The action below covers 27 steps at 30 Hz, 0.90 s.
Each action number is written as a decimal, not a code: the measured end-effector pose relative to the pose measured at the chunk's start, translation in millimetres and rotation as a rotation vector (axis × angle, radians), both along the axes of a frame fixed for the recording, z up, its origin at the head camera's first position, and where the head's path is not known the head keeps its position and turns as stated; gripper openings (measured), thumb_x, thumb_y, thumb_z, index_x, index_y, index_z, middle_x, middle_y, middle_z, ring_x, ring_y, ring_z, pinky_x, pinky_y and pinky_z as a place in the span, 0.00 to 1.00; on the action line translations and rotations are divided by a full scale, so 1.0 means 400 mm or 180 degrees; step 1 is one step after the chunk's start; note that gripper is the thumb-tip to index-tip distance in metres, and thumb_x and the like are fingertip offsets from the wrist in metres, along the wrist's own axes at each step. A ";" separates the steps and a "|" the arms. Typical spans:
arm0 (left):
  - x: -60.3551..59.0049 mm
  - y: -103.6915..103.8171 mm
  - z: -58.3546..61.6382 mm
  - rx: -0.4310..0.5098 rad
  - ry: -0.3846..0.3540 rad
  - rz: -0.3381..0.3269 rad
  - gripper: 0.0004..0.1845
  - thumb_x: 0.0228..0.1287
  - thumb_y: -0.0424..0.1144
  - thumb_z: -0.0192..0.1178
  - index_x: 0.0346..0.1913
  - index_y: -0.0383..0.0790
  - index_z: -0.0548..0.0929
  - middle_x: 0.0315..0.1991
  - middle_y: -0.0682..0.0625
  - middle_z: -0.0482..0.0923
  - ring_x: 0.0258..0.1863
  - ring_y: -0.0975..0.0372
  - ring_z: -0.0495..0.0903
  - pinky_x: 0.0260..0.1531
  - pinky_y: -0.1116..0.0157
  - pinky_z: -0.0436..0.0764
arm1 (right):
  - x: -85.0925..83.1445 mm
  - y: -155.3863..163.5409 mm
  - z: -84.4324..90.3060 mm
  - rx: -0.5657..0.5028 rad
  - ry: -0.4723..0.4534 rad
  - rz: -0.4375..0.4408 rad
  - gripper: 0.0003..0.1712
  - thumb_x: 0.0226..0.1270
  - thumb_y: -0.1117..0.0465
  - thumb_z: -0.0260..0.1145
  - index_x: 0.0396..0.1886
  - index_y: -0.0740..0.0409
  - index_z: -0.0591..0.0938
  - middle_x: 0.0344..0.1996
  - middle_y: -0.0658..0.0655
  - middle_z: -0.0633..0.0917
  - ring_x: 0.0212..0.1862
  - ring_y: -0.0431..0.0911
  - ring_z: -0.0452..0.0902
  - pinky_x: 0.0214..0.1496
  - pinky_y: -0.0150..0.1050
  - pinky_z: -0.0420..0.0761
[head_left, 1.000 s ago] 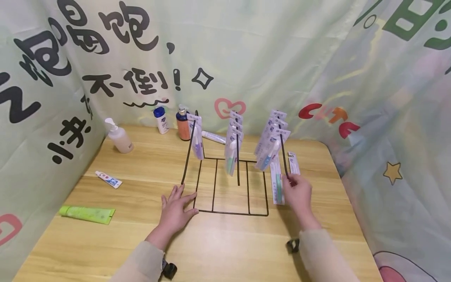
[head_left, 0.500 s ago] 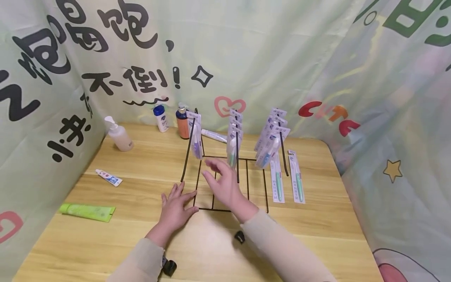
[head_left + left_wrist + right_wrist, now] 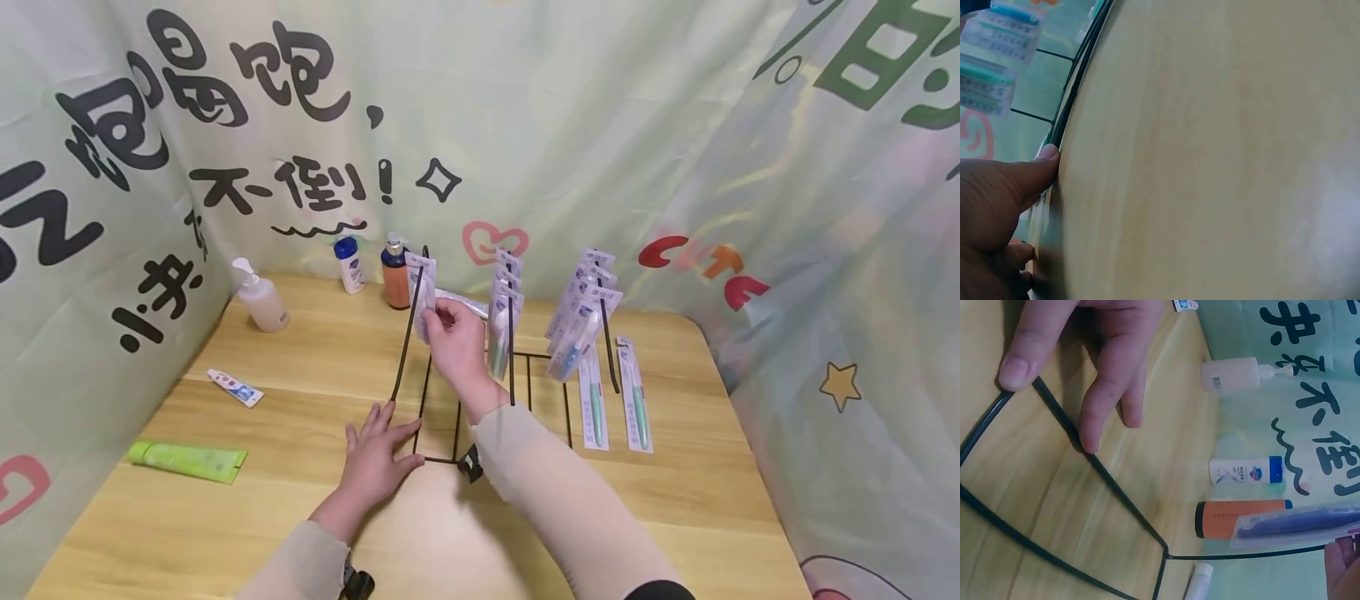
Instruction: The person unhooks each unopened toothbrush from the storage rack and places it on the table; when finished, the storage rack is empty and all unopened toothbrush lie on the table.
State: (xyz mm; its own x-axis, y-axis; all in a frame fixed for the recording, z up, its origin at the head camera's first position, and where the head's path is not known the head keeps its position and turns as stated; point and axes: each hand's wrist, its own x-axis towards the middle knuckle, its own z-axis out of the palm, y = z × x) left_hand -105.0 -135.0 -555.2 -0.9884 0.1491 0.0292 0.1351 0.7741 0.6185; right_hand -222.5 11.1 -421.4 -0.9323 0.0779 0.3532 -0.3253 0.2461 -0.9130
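Spreading its fingers wide, the left hand (image 3: 375, 458) touches the front-left corner of the black wire rack (image 3: 457, 429). Just beyond it, a purple toothbrush pack (image 3: 426, 287) hangs on the left hook (image 3: 405, 346). The right hand (image 3: 459, 342) pinches that pack's right edge between thumb and fingers. More packs (image 3: 577, 325) hang farther right. Half a second ago the right hand was over the rack's base, holding nothing; the left hand has stayed put.
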 end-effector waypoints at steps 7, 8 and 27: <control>0.001 -0.001 -0.002 0.0022 -0.0036 0.0000 0.30 0.63 0.48 0.77 0.68 0.47 0.85 0.83 0.35 0.54 0.83 0.36 0.47 0.72 0.24 0.33 | 0.040 0.019 -0.005 0.0146 0.0174 0.0138 0.08 0.70 0.71 0.72 0.45 0.71 0.89 0.39 0.66 0.91 0.40 0.55 0.90 0.42 0.37 0.89; -0.001 -0.001 -0.002 0.0012 -0.0051 -0.0007 0.30 0.63 0.48 0.77 0.68 0.47 0.85 0.83 0.35 0.54 0.83 0.36 0.47 0.72 0.24 0.33 | 0.052 0.027 -0.006 0.0128 0.0197 0.0209 0.07 0.70 0.71 0.71 0.45 0.71 0.89 0.39 0.66 0.91 0.40 0.55 0.90 0.42 0.37 0.89; 0.003 -0.001 -0.002 0.0001 -0.0097 -0.0011 0.31 0.63 0.48 0.76 0.69 0.47 0.84 0.84 0.36 0.53 0.83 0.37 0.45 0.72 0.25 0.32 | 0.355 0.353 -0.123 0.0556 0.0962 0.0985 0.13 0.59 0.81 0.73 0.40 0.66 0.88 0.35 0.61 0.90 0.35 0.47 0.88 0.38 0.36 0.89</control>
